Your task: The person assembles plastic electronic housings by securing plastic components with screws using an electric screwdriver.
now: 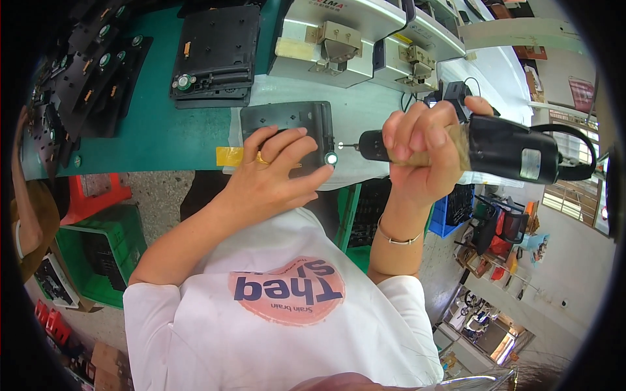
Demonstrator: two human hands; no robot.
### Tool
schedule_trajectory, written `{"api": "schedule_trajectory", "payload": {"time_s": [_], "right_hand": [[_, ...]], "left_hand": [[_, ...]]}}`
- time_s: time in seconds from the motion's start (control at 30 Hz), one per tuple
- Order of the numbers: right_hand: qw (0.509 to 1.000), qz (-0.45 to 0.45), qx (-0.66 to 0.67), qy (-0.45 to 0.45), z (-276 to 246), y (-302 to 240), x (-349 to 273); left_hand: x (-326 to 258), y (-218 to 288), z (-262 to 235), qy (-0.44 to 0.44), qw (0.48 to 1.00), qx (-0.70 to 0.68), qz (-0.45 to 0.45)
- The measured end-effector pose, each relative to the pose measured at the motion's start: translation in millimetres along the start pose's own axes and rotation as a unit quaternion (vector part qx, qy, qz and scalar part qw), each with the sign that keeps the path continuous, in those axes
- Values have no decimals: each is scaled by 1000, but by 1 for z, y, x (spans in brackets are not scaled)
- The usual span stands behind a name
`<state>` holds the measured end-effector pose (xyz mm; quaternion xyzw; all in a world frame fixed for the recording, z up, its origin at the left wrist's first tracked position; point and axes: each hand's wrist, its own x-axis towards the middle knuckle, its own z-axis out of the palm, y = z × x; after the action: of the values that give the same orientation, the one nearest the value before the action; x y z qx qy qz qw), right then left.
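Note:
My left hand (277,169) lies flat on a dark grey plastic panel (287,120) at the bench's near edge, thumb beside a small round green-and-silver part (331,158) at the panel's corner. My right hand (424,153) grips a black electric screwdriver (502,146) held sideways. Its thin bit (349,146) points left and meets the panel's right edge just above the round part. A ring is on my left hand and a bracelet on my right wrist.
Several similar black panels (215,52) lie stacked on the green bench top (163,130). Grey metal machines (339,39) stand behind the panel. A green crate (98,254) and a red stool (94,195) sit on the floor at left, beside another person's arm (26,215).

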<state>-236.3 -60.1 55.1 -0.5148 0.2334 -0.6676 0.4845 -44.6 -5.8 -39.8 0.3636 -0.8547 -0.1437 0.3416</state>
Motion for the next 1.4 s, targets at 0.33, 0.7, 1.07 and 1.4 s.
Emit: {"api": "schedule_trajectory", "payload": {"time_s": [0.33, 0.7, 1.07, 1.4], "right_hand": [[999, 8, -21, 36, -6, 11, -24], [997, -19, -20, 69, -9, 5, -20], [996, -1, -89, 0, -12, 14, -24], [995, -2, -93, -21, -12, 18, -25]], "left_hand": [[4, 6, 16, 0, 998, 66, 6], [7, 5, 16, -17, 993, 116, 14], [2, 1, 19, 2, 994, 107, 8], [2, 2, 18, 2, 996, 89, -3]]}}
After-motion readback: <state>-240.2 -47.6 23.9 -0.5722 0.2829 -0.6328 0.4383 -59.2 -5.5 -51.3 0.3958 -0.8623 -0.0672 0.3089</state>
